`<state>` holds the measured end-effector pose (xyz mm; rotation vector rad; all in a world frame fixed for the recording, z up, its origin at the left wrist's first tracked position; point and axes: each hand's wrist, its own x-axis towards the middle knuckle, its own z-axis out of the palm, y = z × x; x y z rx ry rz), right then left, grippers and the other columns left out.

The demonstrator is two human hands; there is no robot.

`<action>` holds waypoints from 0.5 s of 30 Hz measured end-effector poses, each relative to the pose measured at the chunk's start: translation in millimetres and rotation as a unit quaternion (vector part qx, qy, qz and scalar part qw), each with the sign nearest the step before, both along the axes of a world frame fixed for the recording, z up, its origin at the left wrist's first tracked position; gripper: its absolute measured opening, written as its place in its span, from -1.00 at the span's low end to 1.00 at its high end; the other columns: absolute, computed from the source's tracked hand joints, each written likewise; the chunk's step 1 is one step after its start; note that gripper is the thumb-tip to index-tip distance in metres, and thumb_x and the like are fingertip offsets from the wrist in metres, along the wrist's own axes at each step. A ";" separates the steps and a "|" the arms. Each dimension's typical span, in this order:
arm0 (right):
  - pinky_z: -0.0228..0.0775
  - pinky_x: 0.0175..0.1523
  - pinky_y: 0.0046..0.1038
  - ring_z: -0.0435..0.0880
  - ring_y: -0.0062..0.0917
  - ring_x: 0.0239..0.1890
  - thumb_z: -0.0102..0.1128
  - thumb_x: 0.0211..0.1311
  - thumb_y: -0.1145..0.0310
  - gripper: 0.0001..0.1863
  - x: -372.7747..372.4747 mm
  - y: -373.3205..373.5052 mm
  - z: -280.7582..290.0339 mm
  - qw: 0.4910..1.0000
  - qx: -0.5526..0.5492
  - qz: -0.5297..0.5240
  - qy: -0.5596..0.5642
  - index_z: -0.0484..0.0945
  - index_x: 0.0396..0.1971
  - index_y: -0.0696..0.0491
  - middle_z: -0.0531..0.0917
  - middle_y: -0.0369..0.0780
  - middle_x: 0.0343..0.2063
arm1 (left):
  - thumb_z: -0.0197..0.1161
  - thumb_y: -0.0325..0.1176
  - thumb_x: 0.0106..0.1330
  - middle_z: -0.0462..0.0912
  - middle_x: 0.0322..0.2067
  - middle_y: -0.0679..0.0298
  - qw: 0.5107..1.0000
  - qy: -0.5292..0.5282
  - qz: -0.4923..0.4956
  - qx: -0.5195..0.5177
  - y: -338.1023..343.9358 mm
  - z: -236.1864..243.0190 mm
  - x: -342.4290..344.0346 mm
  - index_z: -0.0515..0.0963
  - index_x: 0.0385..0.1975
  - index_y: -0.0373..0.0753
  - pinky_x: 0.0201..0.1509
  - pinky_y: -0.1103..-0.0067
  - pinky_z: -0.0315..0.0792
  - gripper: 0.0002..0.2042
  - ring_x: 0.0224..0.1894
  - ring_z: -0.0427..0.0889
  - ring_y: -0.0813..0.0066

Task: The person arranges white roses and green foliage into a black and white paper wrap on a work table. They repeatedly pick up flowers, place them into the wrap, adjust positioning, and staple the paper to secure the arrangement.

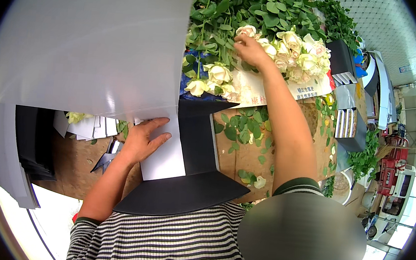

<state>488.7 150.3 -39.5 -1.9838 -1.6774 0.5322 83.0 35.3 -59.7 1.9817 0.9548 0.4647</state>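
Observation:
A black folded box [197,139] lies before me on the table, with a curved black flap [182,192] turned toward my striped shirt. My left hand [145,142] rests on a white sheet or panel [163,161] along the box's left part, fingers stretched and thumb apart. Farther off, my right hand [250,53] reaches into a bunch of cream-pink roses [298,58]. Its bent fingers close at a rose [247,31] at the bunch's left end; the leaves partly hide the exact grip. More pale roses [218,73] lie closer to the box.
A large grey sheet [87,40] covers the upper left. Leafy stems [258,8] fill the far table. Loose leaves and petals lie on the brown tabletop [235,159]. Black boxes with white slats [350,130] stand at right; stacked dark panels [31,144] stand at left.

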 end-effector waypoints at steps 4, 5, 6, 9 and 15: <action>0.48 -0.16 -0.44 0.67 -0.48 -0.22 0.14 0.26 0.15 -0.64 2.0 14.3 -52.8 0.993 -0.009 -0.064 0.102 0.55 -0.02 0.01 0.69 -0.23 -0.31 | 0.34 -0.20 0.20 0.65 -0.09 0.08 0.999 0.009 0.019 -0.030 1.3 -0.1 -0.5 0.56 0.02 -0.21 -0.27 0.51 0.49 -0.60 -0.33 0.62 0.29; 0.49 -0.20 -0.47 0.67 -0.52 -0.23 0.18 0.24 0.22 -0.64 -10.8 11.7 -28.1 0.975 0.019 -0.072 0.211 0.53 0.00 0.02 0.69 -0.23 -0.33 | 0.34 -0.21 0.19 0.65 -0.09 0.09 0.999 0.009 0.024 -0.036 -0.1 -0.8 -2.2 0.56 0.02 -0.20 -0.29 0.51 0.49 -0.60 -0.35 0.62 0.30; 0.50 -0.24 -0.50 0.67 -0.55 -0.25 0.22 0.22 0.29 -0.63 -22.5 6.5 3.2 0.944 0.049 -0.082 0.315 0.51 0.02 0.04 0.68 -0.24 -0.35 | 0.34 -0.21 0.19 0.65 -0.09 0.09 0.999 0.010 0.028 -0.036 -1.4 -1.5 -4.1 0.56 0.01 -0.20 -0.30 0.51 0.48 -0.60 -0.36 0.62 0.30; 0.57 -0.15 -0.55 0.67 -0.60 -0.23 0.27 0.20 0.37 -0.63 -36.3 -14.7 103.1 0.867 0.098 0.010 0.488 0.54 0.03 0.04 0.68 -0.27 -0.28 | 0.35 -0.21 0.18 0.64 -0.10 0.08 0.999 0.002 0.035 -0.020 -2.3 -4.2 -4.0 0.57 0.01 -0.18 -0.32 0.50 0.48 -0.60 -0.39 0.61 0.29; 0.52 0.09 -0.41 0.64 -0.39 -0.05 0.12 0.24 0.43 -0.72 12.6 -32.5 183.2 0.716 0.268 0.247 0.596 0.59 -0.06 0.14 0.63 -0.10 -0.09 | 0.37 -0.17 0.12 0.63 -0.12 0.07 0.999 0.006 0.026 0.023 -3.7 -3.6 -3.6 0.55 0.02 -0.18 -0.25 0.45 0.51 -0.54 -0.41 0.60 0.26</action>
